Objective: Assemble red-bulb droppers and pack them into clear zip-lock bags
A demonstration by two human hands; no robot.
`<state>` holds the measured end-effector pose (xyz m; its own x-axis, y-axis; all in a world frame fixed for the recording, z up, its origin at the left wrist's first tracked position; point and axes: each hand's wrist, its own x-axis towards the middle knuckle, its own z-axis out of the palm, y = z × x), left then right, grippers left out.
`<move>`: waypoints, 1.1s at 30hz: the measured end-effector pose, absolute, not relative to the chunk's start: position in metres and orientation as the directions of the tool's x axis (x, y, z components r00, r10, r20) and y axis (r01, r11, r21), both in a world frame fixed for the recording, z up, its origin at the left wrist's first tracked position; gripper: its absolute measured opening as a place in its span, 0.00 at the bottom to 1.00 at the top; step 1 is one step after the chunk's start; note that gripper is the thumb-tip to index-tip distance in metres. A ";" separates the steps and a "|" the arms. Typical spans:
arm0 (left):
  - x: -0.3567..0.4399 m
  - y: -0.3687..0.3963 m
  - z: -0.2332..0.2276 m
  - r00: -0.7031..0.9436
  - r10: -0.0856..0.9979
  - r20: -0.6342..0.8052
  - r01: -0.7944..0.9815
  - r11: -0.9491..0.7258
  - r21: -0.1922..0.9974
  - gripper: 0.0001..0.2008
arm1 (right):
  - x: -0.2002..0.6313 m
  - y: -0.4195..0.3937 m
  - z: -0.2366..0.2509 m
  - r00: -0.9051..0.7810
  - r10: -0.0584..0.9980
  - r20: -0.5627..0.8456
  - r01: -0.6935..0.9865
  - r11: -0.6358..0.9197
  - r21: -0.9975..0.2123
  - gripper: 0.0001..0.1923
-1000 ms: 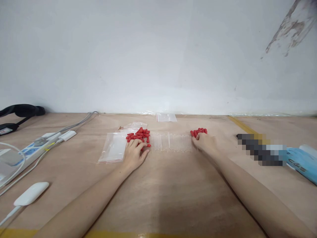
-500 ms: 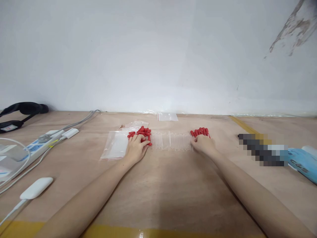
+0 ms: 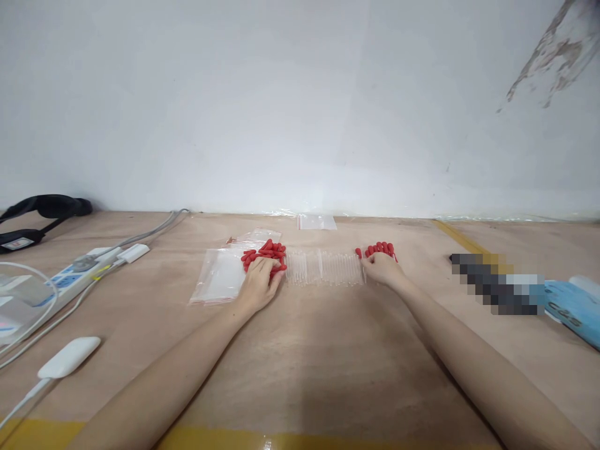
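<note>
The left hand (image 3: 259, 284) and right hand (image 3: 383, 269) flank the tubes (image 3: 328, 267) — either's grip, I cannot tell. A finger's nudge could scatter them.

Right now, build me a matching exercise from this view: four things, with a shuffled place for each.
1. Left hand
2. Row of clear pieces
3. Right hand
4. Blue packet

A. between the two hands
B. far right of the view
C. at the larger red heap
D. at the smaller red group

Pairs: 1-C, 2-A, 3-D, 4-B
</note>
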<state>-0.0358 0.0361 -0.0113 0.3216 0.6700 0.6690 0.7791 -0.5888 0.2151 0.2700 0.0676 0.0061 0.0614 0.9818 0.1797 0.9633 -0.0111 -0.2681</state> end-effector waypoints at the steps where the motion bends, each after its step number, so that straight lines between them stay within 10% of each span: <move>1: -0.035 0.035 -0.012 0.319 0.652 0.688 0.751 -0.617 0.237 0.03 | 0.270 0.066 0.010 0.045 0.980 0.196 0.957 0.015 -0.290 0.17; 7: -0.018 0.015 -0.011 0.189 0.724 0.663 0.559 -0.635 0.533 0.15 | 0.249 0.032 0.010 -0.171 0.900 0.401 0.686 0.401 -0.607 0.11; 15: 0.007 0.000 -0.021 0.184 0.908 0.376 0.221 -0.411 0.885 0.07 | 0.210 -0.013 -0.010 -0.382 0.772 0.509 0.579 0.629 -0.519 0.12; 33: 0.004 0.001 -0.029 0.258 0.916 0.307 0.299 -0.377 0.876 0.10 | 0.209 -0.015 -0.018 -0.493 0.712 0.500 0.596 0.695 -0.402 0.09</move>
<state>0.0039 0.0011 -0.0292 0.2576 0.9163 0.3067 0.2993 -0.3774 0.8763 0.2093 -0.0150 -0.0185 -0.4925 0.7122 0.5002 0.5964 0.6947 -0.4020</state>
